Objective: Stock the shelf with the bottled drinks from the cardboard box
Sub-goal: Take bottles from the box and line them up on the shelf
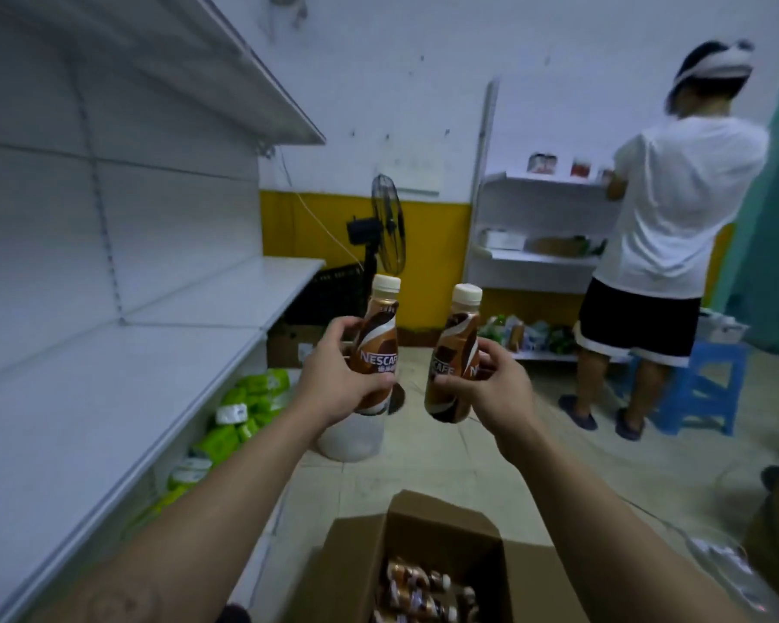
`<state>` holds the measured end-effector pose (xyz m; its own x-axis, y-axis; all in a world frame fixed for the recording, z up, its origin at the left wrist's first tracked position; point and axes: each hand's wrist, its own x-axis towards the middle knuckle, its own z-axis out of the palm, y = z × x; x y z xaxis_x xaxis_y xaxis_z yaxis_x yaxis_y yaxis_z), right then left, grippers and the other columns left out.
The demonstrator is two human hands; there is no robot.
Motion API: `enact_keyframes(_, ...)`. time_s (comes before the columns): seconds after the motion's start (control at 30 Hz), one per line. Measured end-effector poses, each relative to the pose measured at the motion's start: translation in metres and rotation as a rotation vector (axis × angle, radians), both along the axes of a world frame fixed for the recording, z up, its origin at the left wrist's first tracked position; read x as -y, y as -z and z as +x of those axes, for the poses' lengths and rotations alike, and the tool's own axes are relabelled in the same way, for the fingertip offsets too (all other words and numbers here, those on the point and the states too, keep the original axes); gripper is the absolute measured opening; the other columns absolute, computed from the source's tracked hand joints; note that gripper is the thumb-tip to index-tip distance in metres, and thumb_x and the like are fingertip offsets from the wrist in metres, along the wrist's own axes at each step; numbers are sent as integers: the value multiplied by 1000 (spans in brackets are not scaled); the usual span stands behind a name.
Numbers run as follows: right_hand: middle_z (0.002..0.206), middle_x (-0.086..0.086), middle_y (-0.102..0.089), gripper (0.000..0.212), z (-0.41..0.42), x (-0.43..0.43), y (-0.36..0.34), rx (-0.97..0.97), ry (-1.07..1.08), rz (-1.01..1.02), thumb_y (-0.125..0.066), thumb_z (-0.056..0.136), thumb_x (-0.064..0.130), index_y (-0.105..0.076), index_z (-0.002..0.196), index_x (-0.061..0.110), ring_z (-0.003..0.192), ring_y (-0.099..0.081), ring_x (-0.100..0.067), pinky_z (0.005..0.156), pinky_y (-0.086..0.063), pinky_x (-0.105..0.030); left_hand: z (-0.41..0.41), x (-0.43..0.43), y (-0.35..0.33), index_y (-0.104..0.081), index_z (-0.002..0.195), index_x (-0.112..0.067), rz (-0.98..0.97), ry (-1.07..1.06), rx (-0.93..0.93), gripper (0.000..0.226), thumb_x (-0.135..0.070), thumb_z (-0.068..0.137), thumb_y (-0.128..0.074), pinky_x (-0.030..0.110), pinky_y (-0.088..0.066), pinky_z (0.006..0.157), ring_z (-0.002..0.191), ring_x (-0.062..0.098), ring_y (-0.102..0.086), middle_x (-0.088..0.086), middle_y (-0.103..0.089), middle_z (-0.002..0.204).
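Observation:
My left hand grips a brown coffee bottle with a cream cap, held upright in mid-air. My right hand holds a second brown coffee bottle, also upright, a little to the right of the first. Both bottles hang above the floor, to the right of the bare white shelf on my left. An open cardboard box sits below my arms at the bottom centre, with several more brown bottles lying inside.
Green packets fill the lowest shelf level at left. A black standing fan and white bucket stand ahead. Another person in a white shirt stands at a far shelf; a blue stool is beside them.

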<state>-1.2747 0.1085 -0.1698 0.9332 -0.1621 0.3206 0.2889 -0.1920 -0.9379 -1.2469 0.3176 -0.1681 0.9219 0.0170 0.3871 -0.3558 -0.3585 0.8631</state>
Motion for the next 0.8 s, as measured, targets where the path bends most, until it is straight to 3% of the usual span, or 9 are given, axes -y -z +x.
enact_keyframes(0.1,107,9,-65,60,12,-27,-11,43,-62,16,-84,67,11,-57,118,24,98,-61,-10,79,-51,-33,2,-22,-21,-43,116,-32,43,-107,27,82,-28,49,-91,44,-52,86,93,18,-65,-4,-64,102)
enact_keyframes(0.27,94,14,-67,55,45,-84,-10,78,-254,42,-85,65,8,-58,108,31,85,-62,1,67,-48,-23,-7,-77,-35,-58,105,-26,198,-329,26,65,-37,50,-91,33,-54,79,86,13,-66,-5,-69,98)
enact_keyframes(0.37,90,12,-69,57,67,-125,-5,89,-376,16,-87,60,4,-62,106,26,80,-65,-3,66,-48,-22,-23,-119,-37,-60,111,-22,256,-487,-9,70,-37,50,-91,28,-52,74,85,11,-64,-5,-67,99)
enact_keyframes(0.47,91,10,-70,59,80,-175,-3,115,-500,-31,-88,57,5,-64,107,25,75,-64,5,60,-46,-12,-52,-166,-38,-55,108,-28,281,-657,-42,69,-41,51,-90,17,-44,64,80,1,-60,-11,-62,97)
enact_keyframes(0.57,87,15,-70,57,78,-231,-4,113,-636,-5,-88,56,8,-65,104,30,73,-63,8,59,-45,-15,-92,-208,-39,-49,105,-34,310,-841,-72,67,-47,52,-87,14,-40,60,78,-3,-56,-17,-57,94)
enact_keyframes(0.7,87,19,-70,54,47,-307,-6,82,-862,-11,-88,56,17,-64,101,36,77,-62,7,64,-44,-20,-158,-248,-38,-43,111,-33,343,-1116,-122,75,-46,52,-88,24,-47,72,89,11,-58,-5,-52,108)
enact_keyframes(0.8,89,18,-69,54,11,-357,-2,44,-1036,-27,-87,59,16,-64,103,36,80,-63,4,64,-45,-21,-214,-270,-36,-40,110,-31,326,-1265,-169,76,-48,53,-87,30,-51,74,91,14,-60,-5,-56,109)
